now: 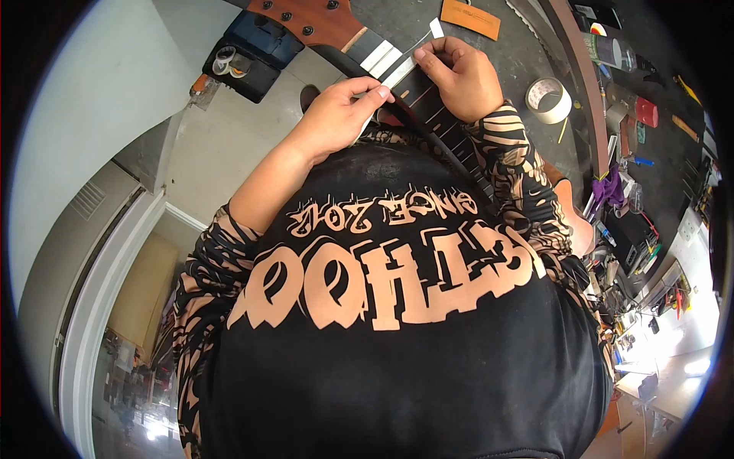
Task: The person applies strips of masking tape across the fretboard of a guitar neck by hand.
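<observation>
A guitar neck lies in front of me, its brown headstock (325, 21) at the top and its dark fretboard (437, 121) running down towards my right sleeve. Pale strips of tape (376, 56) cover part of the fretboard near the headstock. Across the board, a further strip of masking tape (400, 73) stretches between my hands. My left hand (340, 115) pinches its near end between thumb and fingers at the neck's edge. At the far end, my right hand (462, 76) pinches the tape with thumb and forefinger, above the frets.
A roll of masking tape (548, 100) rests on the dark workbench (527, 65) to the right. Beyond lies an orange piece (469, 18). A brown curved rail (587, 84) and scattered tools stand further right. A dark blue toolbox (256, 53) sits at the upper left.
</observation>
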{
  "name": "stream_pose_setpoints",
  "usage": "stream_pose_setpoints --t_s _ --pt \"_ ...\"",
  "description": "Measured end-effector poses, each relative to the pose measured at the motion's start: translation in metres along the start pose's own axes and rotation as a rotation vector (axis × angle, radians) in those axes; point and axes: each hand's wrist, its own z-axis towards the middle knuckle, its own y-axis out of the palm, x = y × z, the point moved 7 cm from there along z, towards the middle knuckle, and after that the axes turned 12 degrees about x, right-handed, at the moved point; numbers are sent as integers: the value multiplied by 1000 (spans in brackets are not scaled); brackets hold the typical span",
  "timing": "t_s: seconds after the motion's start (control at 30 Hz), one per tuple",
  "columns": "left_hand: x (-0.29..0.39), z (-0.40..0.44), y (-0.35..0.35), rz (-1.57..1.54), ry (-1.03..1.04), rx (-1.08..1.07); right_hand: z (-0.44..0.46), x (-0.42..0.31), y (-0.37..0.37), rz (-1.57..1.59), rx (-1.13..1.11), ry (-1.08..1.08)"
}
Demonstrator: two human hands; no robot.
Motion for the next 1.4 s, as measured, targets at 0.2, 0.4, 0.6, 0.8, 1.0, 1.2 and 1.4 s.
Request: stream_pose_setpoints --t_s 0.2,0.4,0.6,0.8,1.0,1.2,1.4 --pt "2 0 -1 31 27 11 -1 -4 -1 -8 11 1" --pt "-2 3 -1 66 56 34 2 9 4 47 -12 8" --pt "-6 5 -2 106 94 68 8 24 10 125 -89 105" --pt "-10 7 -2 105 89 75 8 33 19 316 -160 193" --pt "-12 9 -1 73 67 58 10 38 23 281 -207 188" --pt "-17 7 -1 -52 -59 8 10 42 26 302 -326 280" --pt "-23 13 -4 -119 -118 -74 5 52 37 449 -384 460"
